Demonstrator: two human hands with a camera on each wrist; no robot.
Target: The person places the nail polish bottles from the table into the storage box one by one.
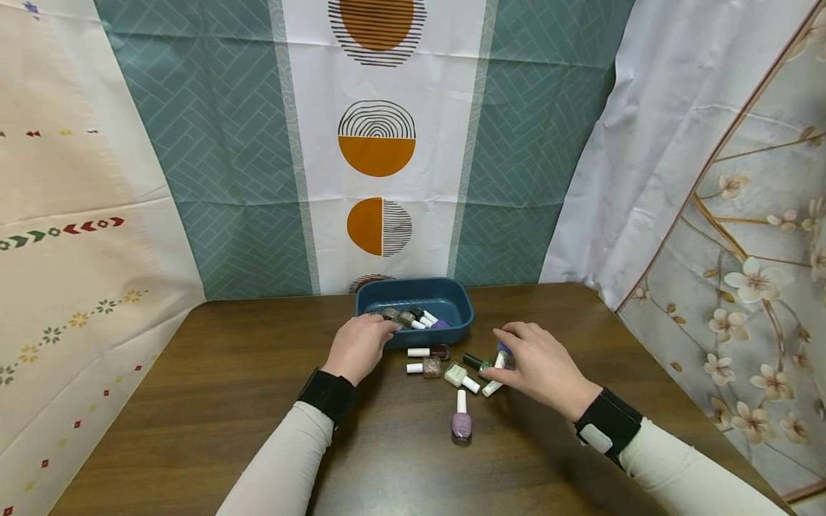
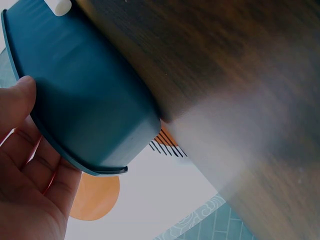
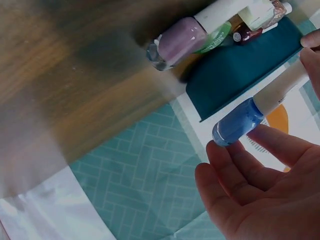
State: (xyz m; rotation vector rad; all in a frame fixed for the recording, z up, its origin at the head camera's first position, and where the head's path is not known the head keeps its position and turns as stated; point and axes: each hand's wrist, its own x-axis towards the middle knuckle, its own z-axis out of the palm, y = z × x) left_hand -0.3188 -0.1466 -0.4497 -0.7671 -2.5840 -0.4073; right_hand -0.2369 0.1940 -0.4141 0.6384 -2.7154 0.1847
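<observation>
My left hand (image 1: 360, 347) grips the front left corner of a dark blue plastic bin (image 1: 459, 331). In the left wrist view its thumb lies on the outer wall and its fingers are partly hidden behind the rim. A blue nail polish bottle (image 3: 237, 122) with a white cap is pinched by my right hand (image 1: 538, 365), thumb by the cap and fingertips under the glass. Below that hand, a mauve nail polish bottle (image 3: 180, 42) lies beside a green one (image 1: 480, 363). Several more polish bottles (image 1: 406, 317) lie inside the bin, toward its left and middle.
In front of the bin lie a dark red bottle (image 1: 440, 352), a glittery bottle (image 1: 432, 368) and a pale green bottle (image 1: 455, 374). Closer to me lies a light purple bottle (image 1: 461, 426). The wooden table (image 1: 213, 401) ends at patterned curtains (image 1: 239, 236).
</observation>
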